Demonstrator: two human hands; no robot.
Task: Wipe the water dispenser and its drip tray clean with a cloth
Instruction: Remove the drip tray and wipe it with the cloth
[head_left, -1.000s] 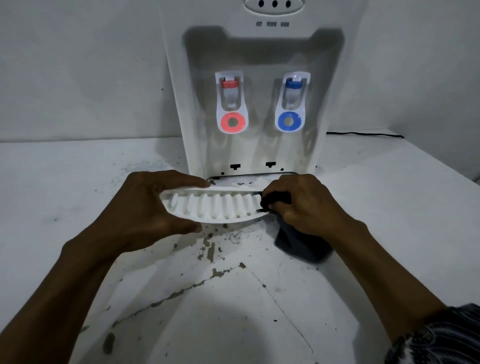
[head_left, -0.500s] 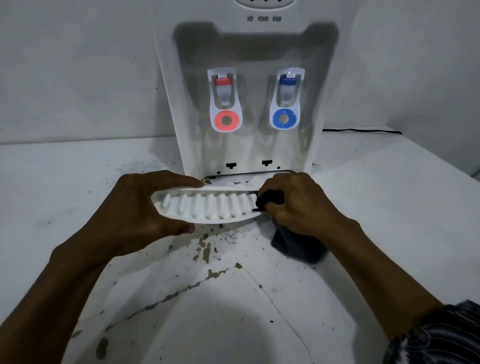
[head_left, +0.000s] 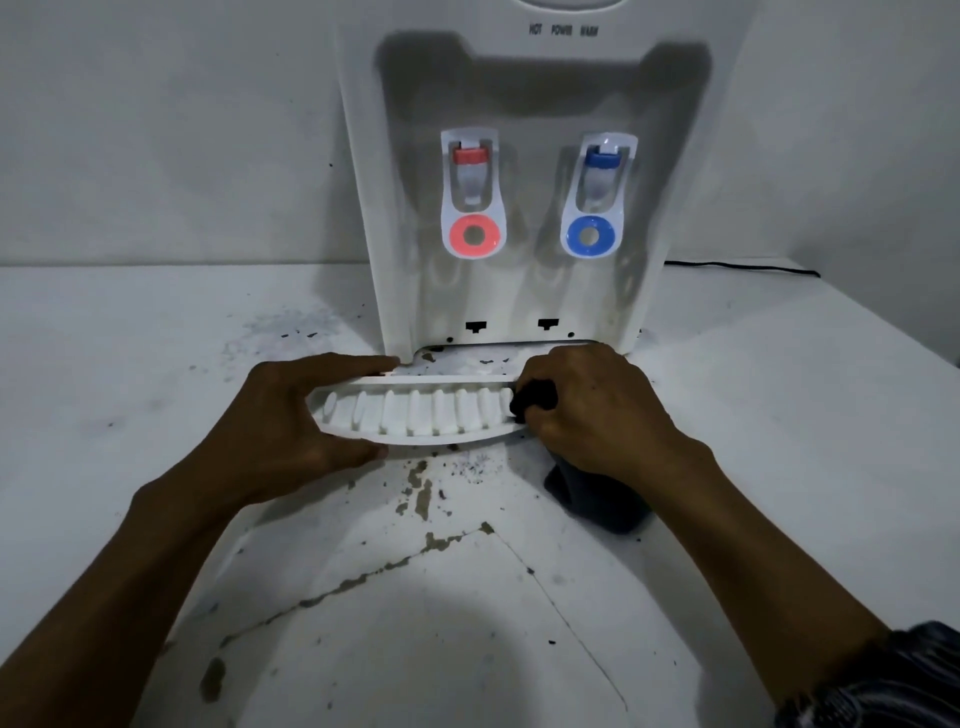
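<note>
We see the white dispenser (head_left: 519, 171) standing at twelve o'clock on a white table (head_left: 130, 364), its red tap (head_left: 471, 195) at eleven and its blue tap (head_left: 597, 195) at one. Just before its base, the slotted tray (head_left: 415, 415) is lifted out and tilted toward us. The left hand (head_left: 291, 415) clamps the tray's nine o'clock end, fingers over the far rim and thumb under the near edge. The right hand (head_left: 592, 415) is closed on a dark cloth (head_left: 597, 499), pressing a wad of it against the tray's three o'clock end, while the rest hangs to the table at five o'clock. Chipped paint and dark specks mark the table at six. A black cable (head_left: 743, 267) runs off at two o'clock.
</note>
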